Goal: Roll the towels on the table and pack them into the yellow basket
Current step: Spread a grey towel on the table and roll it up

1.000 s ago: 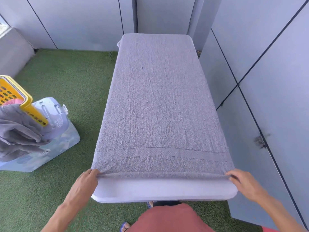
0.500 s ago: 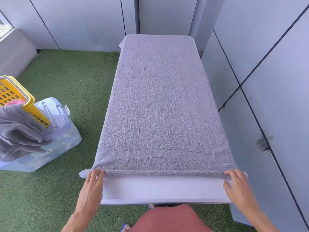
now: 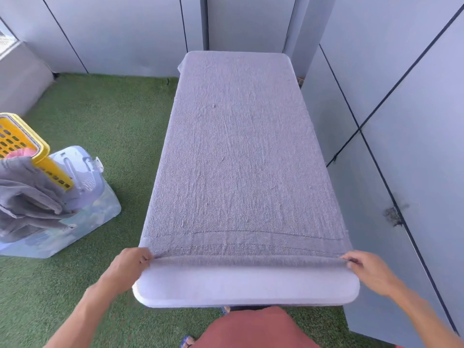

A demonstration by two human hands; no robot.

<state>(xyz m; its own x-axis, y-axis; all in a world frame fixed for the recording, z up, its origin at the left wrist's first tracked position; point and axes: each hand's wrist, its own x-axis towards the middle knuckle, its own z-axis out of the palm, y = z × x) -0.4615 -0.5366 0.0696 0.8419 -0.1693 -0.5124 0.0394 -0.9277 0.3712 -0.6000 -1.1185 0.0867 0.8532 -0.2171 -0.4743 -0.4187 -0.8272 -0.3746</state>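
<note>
Both hands have curled in since a moment ago: left hand [image 3: 131,263] and right hand [image 3: 365,270] now pinch the grey towel [image 3: 241,159]'s near hem on the table [image 3: 246,287], first turn starting; yellow basket [image 3: 22,141] waits left.

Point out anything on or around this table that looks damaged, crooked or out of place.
A dark scuffed blotch mars the wall panel right of the table, on a seam. The towel lies flat and square, both hands pinching its near edge. Grey towels spill over the yellow basket.
</note>
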